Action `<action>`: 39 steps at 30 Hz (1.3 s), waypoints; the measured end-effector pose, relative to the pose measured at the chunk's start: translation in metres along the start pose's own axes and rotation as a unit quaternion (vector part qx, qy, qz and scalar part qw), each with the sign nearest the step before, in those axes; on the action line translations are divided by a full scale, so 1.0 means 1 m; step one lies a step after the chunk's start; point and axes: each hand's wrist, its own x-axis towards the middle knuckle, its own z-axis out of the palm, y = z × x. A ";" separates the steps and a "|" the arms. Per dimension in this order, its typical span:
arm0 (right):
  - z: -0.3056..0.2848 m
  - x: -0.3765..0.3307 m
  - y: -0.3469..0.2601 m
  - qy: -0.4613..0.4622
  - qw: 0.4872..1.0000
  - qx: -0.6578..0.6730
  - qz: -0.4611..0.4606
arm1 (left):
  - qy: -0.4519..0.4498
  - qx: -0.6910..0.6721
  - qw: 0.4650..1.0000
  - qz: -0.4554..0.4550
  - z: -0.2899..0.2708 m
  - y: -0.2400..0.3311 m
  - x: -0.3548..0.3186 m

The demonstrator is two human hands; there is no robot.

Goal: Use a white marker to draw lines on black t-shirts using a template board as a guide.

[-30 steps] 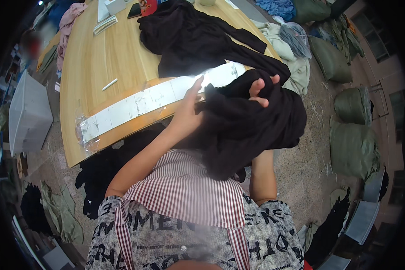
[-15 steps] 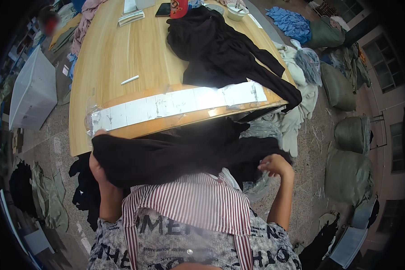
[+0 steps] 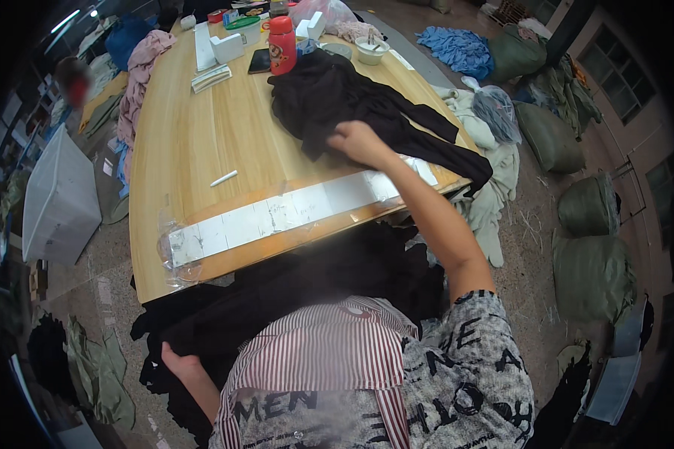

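Observation:
A black long-sleeved garment [image 3: 329, 93] lies bunched on the wooden table, its sleeves trailing towards the right front corner. My right hand [image 3: 361, 144] reaches over the table with fingers closed on this garment's near edge. Across my lap, below the table edge, spreads another piece of black cloth [image 3: 224, 322]. At its left end my left hand [image 3: 181, 362] grips it, with the fingers partly hidden by the fabric. A white marked strip [image 3: 277, 213] is taped along the table's front edge, and a white pen [image 3: 223, 178] rests beyond it.
On the far part of the table [image 3: 194, 135] stand a red bottle [image 3: 282, 49], a white bowl [image 3: 372, 51] and a dark phone [image 3: 260, 61]. A white bin [image 3: 63, 198] is at left. Stuffed green sacks [image 3: 593, 277] and pale cloth [image 3: 494, 202] lie on the right.
My right hand has left the lap cloth and moved forward to the garment on the table. My left hand has lowered with the cloth, which now lies in my lap. The view has tilted up.

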 end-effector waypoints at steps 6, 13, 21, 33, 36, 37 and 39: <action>-0.227 0.002 -0.042 0.290 0.631 0.691 -0.201 | -0.013 0.201 0.906 0.373 0.049 -0.032 -0.033; -0.119 -0.164 -0.163 0.317 0.854 -0.039 -0.411 | -0.520 0.376 0.647 0.411 0.211 -0.064 -0.158; -0.044 -0.152 -0.144 -0.116 0.927 0.258 -0.247 | -0.572 0.393 0.668 0.268 0.217 -0.109 -0.158; 0.022 0.027 0.080 0.129 0.977 -0.034 0.168 | -0.441 0.520 0.678 0.274 0.185 -0.080 -0.134; -0.017 0.050 0.059 0.185 0.944 0.243 0.123 | -0.413 0.546 0.676 0.273 0.175 -0.073 -0.127; -0.055 0.056 0.023 0.189 0.904 0.356 0.141 | -0.396 0.556 0.678 0.273 0.166 -0.067 -0.123; -0.149 0.054 -0.007 0.313 0.825 0.454 -0.122 | -0.379 0.573 0.675 0.270 0.158 -0.062 -0.120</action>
